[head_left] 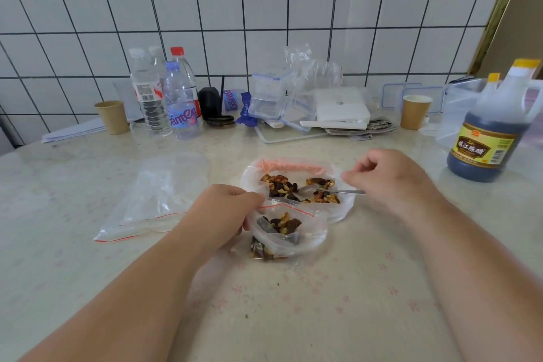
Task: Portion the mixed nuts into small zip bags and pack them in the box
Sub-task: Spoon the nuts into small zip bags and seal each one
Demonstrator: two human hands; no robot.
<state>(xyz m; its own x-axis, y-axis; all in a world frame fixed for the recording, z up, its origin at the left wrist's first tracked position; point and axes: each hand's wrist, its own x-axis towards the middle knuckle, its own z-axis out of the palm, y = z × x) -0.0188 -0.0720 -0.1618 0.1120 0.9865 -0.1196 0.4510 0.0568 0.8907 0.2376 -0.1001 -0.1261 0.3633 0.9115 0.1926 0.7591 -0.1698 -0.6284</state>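
Note:
A large clear bag [343, 209] with a pink zip strip lies open at the table's middle, holding mixed nuts [282, 185] and a metal spoon [343, 191]. Just in front of it a small zip bag [311, 232] with a red line holds a portion of nuts. My left hand [226, 214] pinches the small bag's left rim. My right hand [390, 182] hovers over the large bag's right edge and pinches the clear plastic there. The spoon's handle ends under this hand.
Empty zip bags [155, 200] lie flat to the left. Water bottles [164, 97], paper cups [113, 116], stacked clear lidded boxes [269, 94] and a white box [340, 109] line the tiled wall. A dark vinegar jug [490, 138] stands at right beside a clear tub [461, 109].

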